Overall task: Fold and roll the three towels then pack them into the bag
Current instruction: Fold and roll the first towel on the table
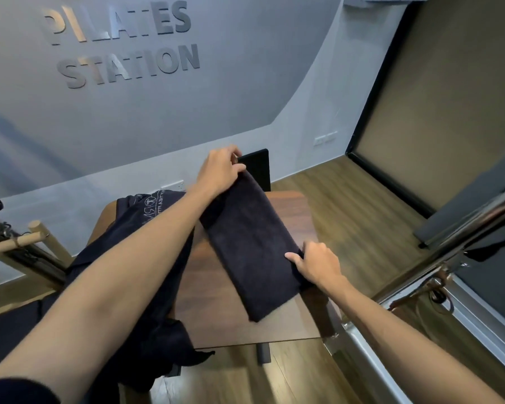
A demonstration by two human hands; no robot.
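Note:
A dark navy towel [250, 243], folded into a long strip, lies slanted across the small wooden table [225, 319]. My left hand [220, 169] grips its far end, lifted a little above the table's back edge. My right hand [318, 263] pinches the strip's right edge close to its near end. A dark bag [155, 212] with a pale printed logo lies on the table's left side, partly under my left forearm. More dark cloth [161, 345] hangs over the table's front left edge.
A black chair back [258, 167] stands behind the table. A wooden rack [27, 240] is at the left. A metal frame with straps [438, 275] runs along the right. Wood flooring surrounds the table, and a grey wall with lettering rises behind.

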